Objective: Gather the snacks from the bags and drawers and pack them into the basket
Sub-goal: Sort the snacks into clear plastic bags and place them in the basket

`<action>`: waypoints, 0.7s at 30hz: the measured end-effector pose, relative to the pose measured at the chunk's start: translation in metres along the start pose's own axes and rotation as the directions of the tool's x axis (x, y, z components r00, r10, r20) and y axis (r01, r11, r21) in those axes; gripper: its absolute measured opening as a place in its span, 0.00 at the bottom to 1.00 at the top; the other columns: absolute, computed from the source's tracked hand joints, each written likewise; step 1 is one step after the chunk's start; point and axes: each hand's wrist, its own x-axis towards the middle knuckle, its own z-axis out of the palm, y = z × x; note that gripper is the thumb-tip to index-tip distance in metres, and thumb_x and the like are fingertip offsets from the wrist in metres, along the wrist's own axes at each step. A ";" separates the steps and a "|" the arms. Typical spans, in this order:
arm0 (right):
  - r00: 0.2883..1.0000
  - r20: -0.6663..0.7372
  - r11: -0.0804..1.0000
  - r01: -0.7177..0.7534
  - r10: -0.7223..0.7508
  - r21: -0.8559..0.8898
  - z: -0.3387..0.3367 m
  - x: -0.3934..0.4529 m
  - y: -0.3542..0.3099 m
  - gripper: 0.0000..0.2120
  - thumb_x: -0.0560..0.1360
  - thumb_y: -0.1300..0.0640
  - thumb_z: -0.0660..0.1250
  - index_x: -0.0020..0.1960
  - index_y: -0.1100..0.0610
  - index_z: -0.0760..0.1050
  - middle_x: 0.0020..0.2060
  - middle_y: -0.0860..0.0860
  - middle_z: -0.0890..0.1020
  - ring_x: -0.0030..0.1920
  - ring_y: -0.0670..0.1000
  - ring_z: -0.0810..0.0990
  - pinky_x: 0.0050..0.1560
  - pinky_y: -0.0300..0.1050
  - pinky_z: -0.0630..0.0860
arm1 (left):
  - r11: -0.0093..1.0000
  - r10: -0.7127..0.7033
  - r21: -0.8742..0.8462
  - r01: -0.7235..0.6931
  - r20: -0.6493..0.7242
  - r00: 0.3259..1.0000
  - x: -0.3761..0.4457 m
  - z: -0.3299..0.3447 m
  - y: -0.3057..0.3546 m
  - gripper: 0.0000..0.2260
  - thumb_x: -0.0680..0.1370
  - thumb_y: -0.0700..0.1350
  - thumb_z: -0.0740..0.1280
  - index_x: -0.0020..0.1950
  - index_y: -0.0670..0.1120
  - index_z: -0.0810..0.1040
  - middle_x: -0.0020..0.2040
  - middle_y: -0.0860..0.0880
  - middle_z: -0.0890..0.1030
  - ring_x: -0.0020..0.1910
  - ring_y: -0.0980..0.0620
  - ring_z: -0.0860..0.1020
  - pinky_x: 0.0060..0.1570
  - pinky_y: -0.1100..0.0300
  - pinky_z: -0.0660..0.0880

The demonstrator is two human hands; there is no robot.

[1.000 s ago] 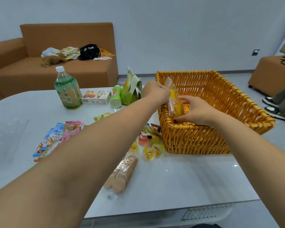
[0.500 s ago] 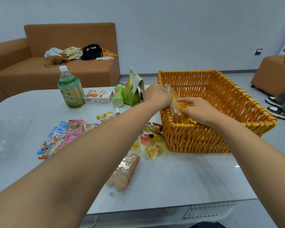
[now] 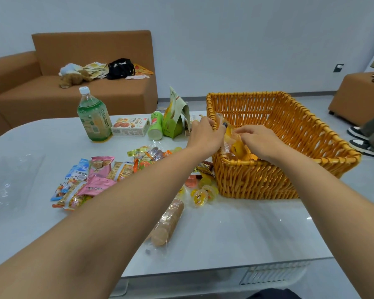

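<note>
An orange wicker basket [image 3: 311, 134] stands on the right of the white table [image 3: 235, 234]. My left hand [image 3: 205, 134] and my right hand [image 3: 259, 141] both pinch a clear packet of yellow snacks [image 3: 233, 143], which leans inside the basket's near-left corner. Loose snacks lie left of the basket: a pile of coloured packets [image 3: 91, 180], jelly cups [image 3: 201, 195] and a clear sleeve of round biscuits [image 3: 166, 225]. A biscuit box [image 3: 130, 126], a green can [image 3: 156, 128] and a green pouch [image 3: 175, 117] stand further back.
A large green drink bottle [image 3: 93, 117] stands at the table's back left. An empty clear bag [image 3: 9, 180] lies at the left edge. A brown sofa [image 3: 73, 83] with clutter is behind. A person's shoes [image 3: 363, 139] and a brown ottoman [image 3: 356, 96] are at the right.
The yellow snack packet has gone from upright above the rim to lower and tilted inside the basket. Both hands have stayed on it, the right one shifting to its top.
</note>
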 end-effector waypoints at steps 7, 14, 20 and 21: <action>0.995 -0.094 1.000 0.015 -0.014 0.005 0.000 -0.005 0.000 0.16 0.80 0.56 0.55 0.64 0.54 0.76 0.63 0.52 0.77 0.53 0.52 0.77 0.47 0.46 0.74 | 0.995 -0.024 -0.093 0.026 0.018 1.000 -0.006 -0.005 0.000 0.14 0.81 0.51 0.60 0.62 0.45 0.72 0.63 0.44 0.72 0.59 0.47 0.74 0.61 0.48 0.73; 0.874 -0.336 0.910 0.233 -0.350 -0.342 0.018 -0.033 -0.015 0.13 0.78 0.58 0.59 0.59 0.58 0.77 0.54 0.52 0.79 0.53 0.52 0.77 0.46 0.47 0.76 | 0.999 -0.034 0.011 0.033 0.105 0.994 -0.020 -0.031 -0.022 0.07 0.81 0.48 0.59 0.54 0.47 0.73 0.62 0.43 0.74 0.54 0.47 0.73 0.51 0.55 0.69; 0.795 -0.381 0.856 0.309 -0.472 -0.414 0.055 -0.058 -0.049 0.12 0.72 0.60 0.60 0.50 0.62 0.79 0.44 0.56 0.81 0.45 0.58 0.78 0.44 0.51 0.75 | 0.994 -0.036 0.106 0.022 0.134 0.990 -0.058 -0.077 -0.046 0.09 0.82 0.46 0.59 0.52 0.42 0.75 0.49 0.44 0.78 0.44 0.47 0.74 0.41 0.56 0.69; 0.779 -0.380 0.841 0.328 -0.498 -0.429 0.060 -0.062 -0.057 0.12 0.70 0.61 0.60 0.48 0.62 0.79 0.43 0.57 0.81 0.45 0.58 0.78 0.46 0.52 0.75 | 0.992 -0.030 0.128 0.012 0.141 0.990 -0.066 -0.086 -0.051 0.08 0.82 0.46 0.59 0.52 0.43 0.74 0.47 0.45 0.77 0.43 0.48 0.73 0.38 0.58 0.68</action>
